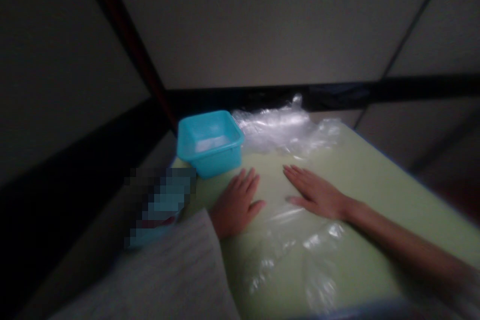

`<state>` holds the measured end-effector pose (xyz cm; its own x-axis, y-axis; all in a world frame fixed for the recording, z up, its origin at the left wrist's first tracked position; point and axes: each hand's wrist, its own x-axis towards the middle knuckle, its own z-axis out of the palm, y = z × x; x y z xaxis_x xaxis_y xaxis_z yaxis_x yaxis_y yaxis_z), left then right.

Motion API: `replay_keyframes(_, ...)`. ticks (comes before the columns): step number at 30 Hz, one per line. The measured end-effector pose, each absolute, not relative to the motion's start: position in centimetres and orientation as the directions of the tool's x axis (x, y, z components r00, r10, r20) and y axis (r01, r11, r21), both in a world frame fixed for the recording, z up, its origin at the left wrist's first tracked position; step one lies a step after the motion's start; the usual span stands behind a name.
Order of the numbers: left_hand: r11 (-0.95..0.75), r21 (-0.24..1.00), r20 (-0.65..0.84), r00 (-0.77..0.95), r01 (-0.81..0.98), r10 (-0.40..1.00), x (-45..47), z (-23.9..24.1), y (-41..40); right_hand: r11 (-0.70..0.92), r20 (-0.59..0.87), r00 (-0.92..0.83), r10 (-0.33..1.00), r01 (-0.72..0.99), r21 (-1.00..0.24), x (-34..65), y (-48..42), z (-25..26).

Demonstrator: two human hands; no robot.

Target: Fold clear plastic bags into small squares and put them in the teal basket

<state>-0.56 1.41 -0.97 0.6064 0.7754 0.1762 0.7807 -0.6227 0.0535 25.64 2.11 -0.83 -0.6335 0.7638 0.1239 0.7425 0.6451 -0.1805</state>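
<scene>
My left hand (238,202) lies palm down with its fingers spread, in front of a turquoise plastic basin (221,160). To the right, my right hand (318,192) rests flat, fingers stretched out and thumb apart. Between and below them a clear plastic bag (288,225) is spread on the pale yellow-green tabletop (375,185). Both hands seem to touch its upper part, though its edges are hard to make out. Some whitish stuff, too blurred to name, sits inside the basin.
A heap of crumpled clear plastic (285,127) lies along the table's far edge, right of the basin. Behind stands a panelled wall (262,25) with a dark band. A pixelated patch (165,205) hides something left of my left forearm.
</scene>
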Motion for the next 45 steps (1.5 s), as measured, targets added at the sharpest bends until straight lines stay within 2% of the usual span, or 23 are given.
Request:
replay_keyframes(14,-0.56,0.032,0.114,0.553,0.828,0.825,-1.3,-0.5,2.0,0.617,0.101,-0.609,0.786,0.77,-0.163,27.1,2.2,-0.6)
replay_keyframes(18,-0.529,0.023,0.183,0.517,0.848,0.836,-1.1,0.0,1.7,0.556,0.123,-0.542,0.831,0.816,-0.158,26.8,2.1,-0.7)
replay_keyframes(22,-0.575,0.05,0.264,0.544,0.817,0.796,-0.4,0.4,0.6,0.499,0.195,-0.467,0.862,0.849,-0.172,26.1,1.8,-0.1)
replay_keyframes(27,-0.666,0.138,0.205,0.636,0.733,0.744,0.8,0.2,-1.3,0.621,0.269,-0.563,0.782,0.743,-0.249,24.3,0.5,1.3)
replay_keyframes(34,-0.717,0.163,0.084,0.714,0.678,0.695,0.9,0.2,-1.1,0.729,0.136,-0.728,0.672,0.618,-0.294,24.6,0.2,0.8)
replay_keyframes(39,-0.719,0.136,0.075,0.717,0.681,0.693,0.8,0.3,-0.9,0.765,0.057,-0.791,0.609,0.567,-0.306,26.4,1.0,0.7)
replay_keyframes(45,-0.727,0.119,0.084,0.722,0.677,0.686,0.5,0.1,-0.9,0.75,-0.062,-0.826,0.56,0.538,-0.386,28.0,1.8,1.2)
